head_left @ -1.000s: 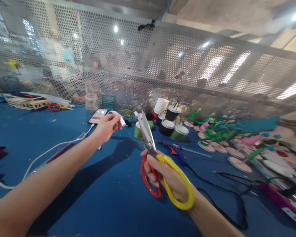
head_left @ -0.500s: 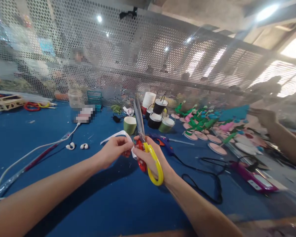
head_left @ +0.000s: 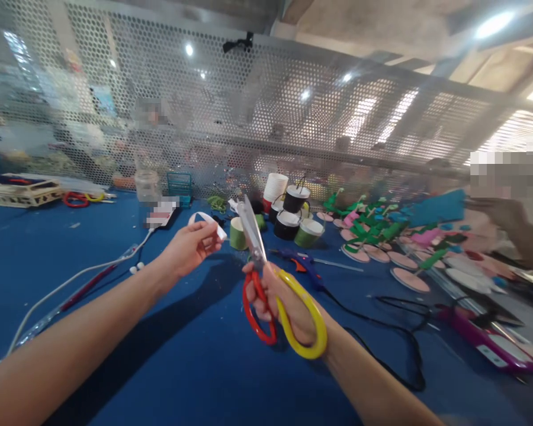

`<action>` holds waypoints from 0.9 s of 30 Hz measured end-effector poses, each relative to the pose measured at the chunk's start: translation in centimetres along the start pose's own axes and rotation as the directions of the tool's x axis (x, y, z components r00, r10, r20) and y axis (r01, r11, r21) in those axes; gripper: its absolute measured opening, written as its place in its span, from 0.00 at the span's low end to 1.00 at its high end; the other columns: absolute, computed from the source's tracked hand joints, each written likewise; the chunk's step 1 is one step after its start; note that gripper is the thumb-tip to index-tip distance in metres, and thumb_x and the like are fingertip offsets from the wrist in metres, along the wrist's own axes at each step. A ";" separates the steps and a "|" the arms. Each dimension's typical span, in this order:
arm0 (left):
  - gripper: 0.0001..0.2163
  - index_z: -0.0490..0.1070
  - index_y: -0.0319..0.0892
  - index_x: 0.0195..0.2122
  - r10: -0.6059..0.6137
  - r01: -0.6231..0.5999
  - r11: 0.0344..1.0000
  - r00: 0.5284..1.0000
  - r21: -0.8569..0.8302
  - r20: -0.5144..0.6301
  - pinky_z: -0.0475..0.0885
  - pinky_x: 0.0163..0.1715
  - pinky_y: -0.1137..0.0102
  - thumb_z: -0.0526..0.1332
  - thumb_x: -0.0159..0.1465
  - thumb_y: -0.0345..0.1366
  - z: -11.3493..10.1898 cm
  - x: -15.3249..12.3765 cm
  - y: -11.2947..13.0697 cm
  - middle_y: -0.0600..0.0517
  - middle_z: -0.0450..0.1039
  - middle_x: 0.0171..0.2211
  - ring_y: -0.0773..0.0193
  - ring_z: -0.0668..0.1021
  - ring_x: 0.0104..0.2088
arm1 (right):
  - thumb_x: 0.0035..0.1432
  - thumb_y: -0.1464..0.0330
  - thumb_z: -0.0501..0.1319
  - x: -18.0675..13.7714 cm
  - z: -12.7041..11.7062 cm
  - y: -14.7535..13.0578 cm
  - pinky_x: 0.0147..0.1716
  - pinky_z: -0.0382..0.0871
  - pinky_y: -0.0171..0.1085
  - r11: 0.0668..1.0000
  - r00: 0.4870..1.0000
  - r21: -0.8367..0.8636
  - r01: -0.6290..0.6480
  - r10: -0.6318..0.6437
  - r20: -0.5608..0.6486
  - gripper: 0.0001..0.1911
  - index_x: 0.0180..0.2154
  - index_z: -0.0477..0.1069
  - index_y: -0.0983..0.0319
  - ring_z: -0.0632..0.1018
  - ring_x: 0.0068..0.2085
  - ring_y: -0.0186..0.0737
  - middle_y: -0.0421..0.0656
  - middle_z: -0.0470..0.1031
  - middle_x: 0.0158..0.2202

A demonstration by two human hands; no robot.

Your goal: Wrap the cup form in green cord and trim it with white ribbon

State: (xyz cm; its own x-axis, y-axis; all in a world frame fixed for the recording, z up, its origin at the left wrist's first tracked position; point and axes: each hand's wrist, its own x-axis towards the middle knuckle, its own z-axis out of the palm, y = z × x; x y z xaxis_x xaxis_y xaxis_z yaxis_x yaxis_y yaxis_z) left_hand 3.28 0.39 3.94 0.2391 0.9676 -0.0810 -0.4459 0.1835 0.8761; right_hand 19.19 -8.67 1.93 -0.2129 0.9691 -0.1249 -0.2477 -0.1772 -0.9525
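My left hand pinches a narrow white strip, which curls up over the fingers. In my right hand is a pair of scissors with one red and one yellow handle loop. Their blades point up and away from me, close together. Behind the blades stands a small green cup, partly covered by them. A blue glue gun lies on the table just past my right hand, a clear stick poking from its back.
Black and green cups stand by a white stack. Green-and-pink craft pieces spread to the right, near another person's hand. A purple power strip and black cord lie right. A white cable crosses the left.
My hands have moved apart: the left with the strip has gone left and up, the right with the scissors slightly right and down. The scissors' handle loops are spread wider.
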 end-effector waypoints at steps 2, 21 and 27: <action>0.09 0.67 0.35 0.19 0.041 -0.042 0.999 0.999 -0.030 -0.035 0.69 0.21 0.77 0.63 0.56 0.27 -0.6 0.6 1.0 0.53 0.71 0.17 0.72 0.74 0.19 | 0.44 0.45 0.59 -0.4 0.1 0.3 0.14 0.52 0.27 0.999 0.995 0.010 -0.049 0.048 0.090 0.29 0.38 0.63 0.61 0.61 0.17 0.24 0.35 0.66 0.20; 0.09 0.67 0.36 0.19 0.120 -0.124 0.990 0.991 -0.066 -0.058 0.70 0.20 0.79 0.61 0.56 0.26 -1.7 1.6 1.5 0.54 0.71 0.17 0.73 0.73 0.18 | 0.44 0.45 0.59 -0.5 0.2 1.2 0.15 0.49 0.26 0.989 0.977 -0.034 -0.147 0.151 0.152 0.29 0.37 0.63 0.62 0.58 0.18 0.23 0.35 0.65 0.21; 0.08 0.68 0.35 0.20 0.138 -0.138 0.990 0.990 -0.014 0.016 0.71 0.22 0.77 0.66 0.51 0.27 -1.7 1.4 1.1 0.54 0.71 0.17 0.72 0.73 0.18 | 0.44 0.45 0.59 -0.4 0.1 1.1 0.15 0.49 0.27 0.987 0.977 -0.034 -0.157 0.161 0.140 0.28 0.37 0.63 0.61 0.58 0.18 0.24 0.35 0.65 0.20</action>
State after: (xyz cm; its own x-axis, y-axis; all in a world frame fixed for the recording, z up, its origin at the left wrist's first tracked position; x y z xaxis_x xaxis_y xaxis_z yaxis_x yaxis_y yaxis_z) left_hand 1.60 2.28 3.99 0.1892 0.9807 0.0484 -0.4866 0.0509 0.8721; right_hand 18.87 -9.27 0.97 -0.3798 0.8944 -0.2362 -0.1791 -0.3216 -0.9298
